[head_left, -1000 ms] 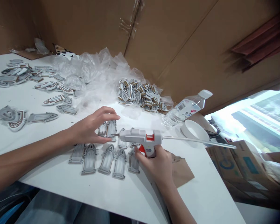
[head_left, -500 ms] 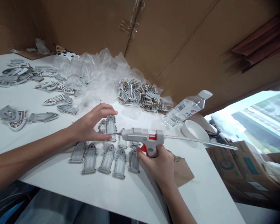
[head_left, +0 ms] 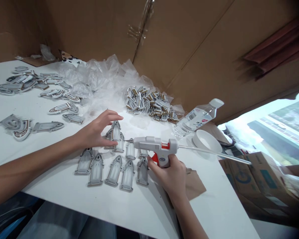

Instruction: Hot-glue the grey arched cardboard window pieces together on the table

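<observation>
My left hand (head_left: 97, 130) pinches a small grey arched window-shaped piece (head_left: 116, 130) between thumb and fingers. Just under it lie similar arched pieces, partly hidden by the hand. A white hot glue gun (head_left: 154, 146) with red trigger is gripped in my right hand (head_left: 173, 176). Its nozzle points left, its tip a little right of the held piece, and a long clear glue stick (head_left: 214, 153) sticks out of its back. In front of both hands, a row of arched pieces (head_left: 114, 171) lies flat on the white table (head_left: 129, 212).
Behind stands a heap of small arched pieces (head_left: 149, 103) beside crumpled clear plastic bags (head_left: 99, 78). More pieces (head_left: 22, 81) are scattered at left. At right are a tilted-looking water bottle (head_left: 196, 118), a white bowl (head_left: 208, 141) and a cardboard scrap (head_left: 195, 186). Cardboard walls the back.
My left hand has shifted slightly left, and the arched piece in it now sits up and left of the one below. The glue gun's tip has drawn slightly right.
</observation>
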### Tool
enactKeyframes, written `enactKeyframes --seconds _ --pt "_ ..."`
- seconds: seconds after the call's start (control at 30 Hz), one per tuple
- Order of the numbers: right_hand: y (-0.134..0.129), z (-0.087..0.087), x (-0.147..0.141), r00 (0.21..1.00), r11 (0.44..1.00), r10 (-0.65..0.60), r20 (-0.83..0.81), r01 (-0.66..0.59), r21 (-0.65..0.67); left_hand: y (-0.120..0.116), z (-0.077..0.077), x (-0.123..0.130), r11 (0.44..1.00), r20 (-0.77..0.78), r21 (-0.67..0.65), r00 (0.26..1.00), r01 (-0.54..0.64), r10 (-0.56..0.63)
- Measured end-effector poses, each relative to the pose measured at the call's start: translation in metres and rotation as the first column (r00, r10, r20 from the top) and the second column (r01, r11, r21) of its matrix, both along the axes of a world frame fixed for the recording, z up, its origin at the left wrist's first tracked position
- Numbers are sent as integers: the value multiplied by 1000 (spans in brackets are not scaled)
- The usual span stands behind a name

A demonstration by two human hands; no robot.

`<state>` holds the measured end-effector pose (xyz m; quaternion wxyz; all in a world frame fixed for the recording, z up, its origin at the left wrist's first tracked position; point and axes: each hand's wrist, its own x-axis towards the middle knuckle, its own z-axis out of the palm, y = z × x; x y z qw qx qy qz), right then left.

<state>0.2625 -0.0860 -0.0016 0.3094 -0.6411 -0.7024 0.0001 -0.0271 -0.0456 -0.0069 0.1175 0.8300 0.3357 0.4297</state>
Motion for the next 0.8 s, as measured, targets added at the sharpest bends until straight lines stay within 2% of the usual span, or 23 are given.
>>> enactKeyframes --seconds 0.23,0.47,0.7,0.8 --pt "2 2 4 1000 1000 -10 8 10 1 8 3 -17 992 -21 -121 999 -27 25" --pt "2 5 2 1000 1000 10 -3 -10 -11 -10 3 -49 957 -69 -289 997 -4 -17" --pt "3 7 0 1000 1000 11 -23 -12 -18 -14 -10 -49 917 -53 -395 996 46 -73" --pt "2 7 0 999 1000 8 -33 -9 -30 -12 -8 -51 915 -67 -397 993 63 -97"
